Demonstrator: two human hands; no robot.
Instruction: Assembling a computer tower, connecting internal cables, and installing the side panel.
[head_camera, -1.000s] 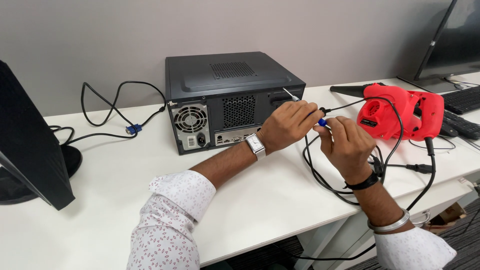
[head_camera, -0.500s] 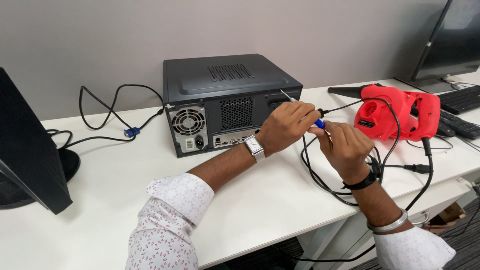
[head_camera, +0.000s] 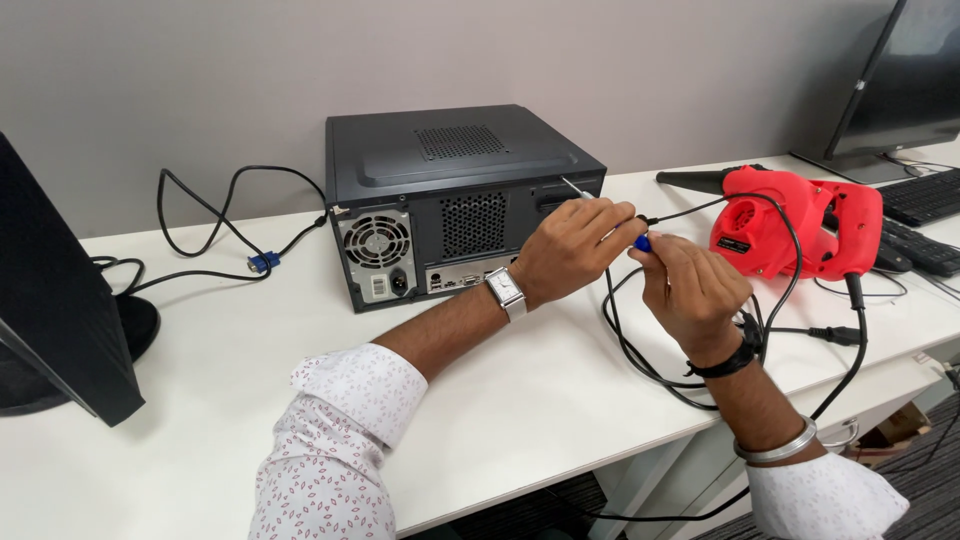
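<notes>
A black desktop computer case (head_camera: 455, 175) lies on the white desk (head_camera: 230, 340), its rear panel with fan and ports facing me. My left hand (head_camera: 572, 248), with a wristwatch, grips the thin metal shaft of a screwdriver (head_camera: 580, 190) whose tip points at the case's upper right rear corner. My right hand (head_camera: 690, 288) is closed around the screwdriver's blue handle, just right of the left hand. Most of the handle is hidden by the fingers.
A red electric blower (head_camera: 795, 222) lies right of my hands, its black cord (head_camera: 640, 345) looped on the desk. A black cable with a blue plug (head_camera: 262, 262) lies left of the case. Black monitors stand at far left (head_camera: 55, 300) and far right (head_camera: 915, 85), a keyboard (head_camera: 925, 195) beside.
Both hands stay on the screwdriver at the case's rear corner; they shifted only slightly. The view moved a little.
</notes>
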